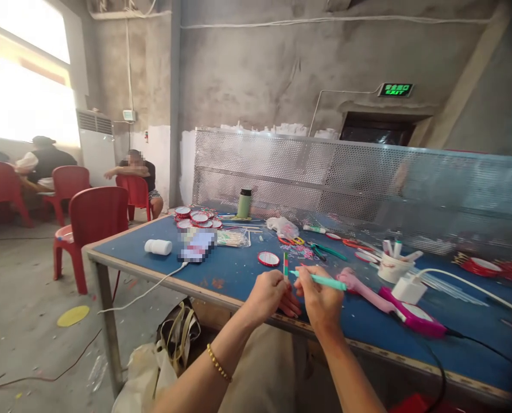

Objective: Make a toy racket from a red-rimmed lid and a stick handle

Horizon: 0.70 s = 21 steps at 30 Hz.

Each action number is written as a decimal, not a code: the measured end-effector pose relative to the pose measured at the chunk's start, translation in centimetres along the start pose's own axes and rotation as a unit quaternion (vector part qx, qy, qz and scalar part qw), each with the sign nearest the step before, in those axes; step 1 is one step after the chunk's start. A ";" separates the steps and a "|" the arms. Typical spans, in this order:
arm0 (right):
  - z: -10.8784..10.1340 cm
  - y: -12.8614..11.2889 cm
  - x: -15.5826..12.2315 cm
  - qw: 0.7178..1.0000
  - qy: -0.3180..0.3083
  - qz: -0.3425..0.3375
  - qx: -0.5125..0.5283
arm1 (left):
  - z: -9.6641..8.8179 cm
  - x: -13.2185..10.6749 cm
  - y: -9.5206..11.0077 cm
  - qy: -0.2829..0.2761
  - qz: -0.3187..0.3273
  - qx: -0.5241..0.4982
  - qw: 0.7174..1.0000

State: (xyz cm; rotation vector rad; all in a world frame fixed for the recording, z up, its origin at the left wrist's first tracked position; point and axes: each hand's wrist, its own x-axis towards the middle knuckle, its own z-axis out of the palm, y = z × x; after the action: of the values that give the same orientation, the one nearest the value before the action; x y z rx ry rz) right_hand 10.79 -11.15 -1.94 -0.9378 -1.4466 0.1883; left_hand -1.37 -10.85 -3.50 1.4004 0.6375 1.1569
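My left hand [266, 293], with a gold bead bracelet [218, 362] on the wrist, is closed over the table's front edge. Between its fingertips stands a thin stick [286, 263] banded in green and red. Held like a pen, a mint-green marker [322, 279] lies in my right hand [324, 301], its tip pointing left, close beside the stick. Whether the tip touches the stick I cannot tell. Just beyond my left hand is a round red-rimmed disc [268, 259] with a white face.
Across the blue table [234, 275] are a phone [196, 246] on a cable, a white bottle [158, 247], stacked red-rimmed discs [200, 218], a green flask [244, 203], pliers [331, 251], a pen cup [394, 267] and a magenta device [415, 317]. Perforated metal panels [299, 172] stand behind. People sit at left.
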 end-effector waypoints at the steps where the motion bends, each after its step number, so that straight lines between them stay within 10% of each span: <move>1: 0.0 0.1 0.0 1.000 0.002 -0.007 -0.006 | 0.0 0.1 -0.1 -0.004 0.002 0.000 1.000; 21: 0.3 0.5 0.1 1.000 -0.008 -0.008 -0.017 | -0.2 -0.1 -0.1 -0.008 -0.007 0.006 1.000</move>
State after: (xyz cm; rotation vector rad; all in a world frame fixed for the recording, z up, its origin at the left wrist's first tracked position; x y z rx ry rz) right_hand 10.78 -10.64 -2.20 -0.9545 -1.4756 0.1608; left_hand -1.58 -10.80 -3.66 1.4118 0.6417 1.1317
